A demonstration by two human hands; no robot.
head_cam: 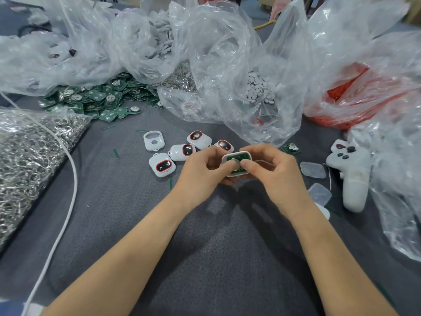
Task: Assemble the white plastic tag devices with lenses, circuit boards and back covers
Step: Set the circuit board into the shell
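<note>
Both hands pinch a white tag (green board inside).

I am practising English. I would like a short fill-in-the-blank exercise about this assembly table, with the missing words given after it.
1. The left hand and the right hand hold one white shell with a ____ circuit board inside.
2. Beyond the hands, ____ tags with red-rimmed lenses lie on the grey cloth.
3. The pile of loose circuit boards lies on the far ____ side of the cloth.

Missing words: green; four; left.
</note>
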